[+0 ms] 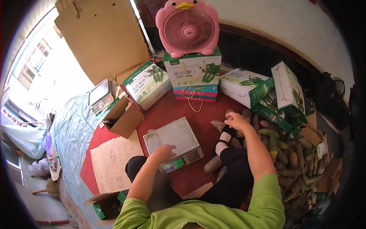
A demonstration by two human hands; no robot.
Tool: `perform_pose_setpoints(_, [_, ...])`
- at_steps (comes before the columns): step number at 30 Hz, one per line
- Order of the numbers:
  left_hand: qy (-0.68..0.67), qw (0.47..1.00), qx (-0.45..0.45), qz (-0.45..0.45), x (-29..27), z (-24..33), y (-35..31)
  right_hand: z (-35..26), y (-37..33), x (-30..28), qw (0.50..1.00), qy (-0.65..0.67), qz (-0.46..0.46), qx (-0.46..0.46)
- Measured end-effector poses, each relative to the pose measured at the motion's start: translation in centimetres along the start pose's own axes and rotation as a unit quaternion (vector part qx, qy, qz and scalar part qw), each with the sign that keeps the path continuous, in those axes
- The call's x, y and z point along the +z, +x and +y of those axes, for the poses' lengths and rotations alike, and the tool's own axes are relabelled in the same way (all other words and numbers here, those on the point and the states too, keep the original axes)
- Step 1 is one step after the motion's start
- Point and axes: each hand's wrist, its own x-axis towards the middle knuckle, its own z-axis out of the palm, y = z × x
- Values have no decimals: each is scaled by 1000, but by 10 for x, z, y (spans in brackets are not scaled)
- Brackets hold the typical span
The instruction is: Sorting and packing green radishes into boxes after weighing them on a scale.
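1. Grey scale (171, 133), flat plate, lit green display at its near edge; stands on the red mat (160, 108) in front of the person.
2. Left hand (163, 152): palm down over the near part of the plate, fingers loosely extended, nothing in the grasp; contact with the plate cannot be told.
3. Right hand (237, 121): fingers bent, at the near edge of the root pile, above the person's foot (221, 147); whether they clamp on a root cannot be told.
4. Roots (299, 155), green and purplish-brown, long, heaped at the right, beside the person's leg.
5. Single root (212, 164), brownish, on the mat between scale and leg.
6. Pink fan (189, 32), bird-shaped, on a white-green carton (192, 74); teal-and-pink box (195, 94) beneath.
7. White-green box (148, 86), tilted, left of the fan's stack; two more, right box (242, 84) and upright box (288, 87), opposite.
8. Second scale (100, 91), far left, near an open brown box (126, 116).
9. Flat cardboard (114, 160), left of the scale; blue sheet (78, 122) beyond.
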Motion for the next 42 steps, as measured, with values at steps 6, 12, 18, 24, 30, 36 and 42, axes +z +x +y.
perform_pose_setpoints(6, [-11,1000,5,7,-6,7,-2,6,-9,-17,998,39,32,33])
perform_pose_setpoints(12, [-12,999,13,28,-6,7,-5,3,-18,-33,994,60,69,53])
perform_pose_setpoints(18, [-6,999,27,34,-2,-2,-3,64,28,-69,980,-24,189,53])
perform_pose_setpoints(24, [-8,999,11,42,-7,-7,-8,99,62,-99,948,-99,295,67])
perform_pose_setpoints(30, [-25,999,-41,22,-15,-22,-14,102,76,-110,921,-105,362,96])
perform_pose_setpoints(36, [-34,996,-84,2,-20,-22,-13,112,101,-122,918,-99,380,51])
perform_pose_setpoints(42, [-31,994,-102,8,-24,-17,-15,84,113,-86,946,-155,270,89])
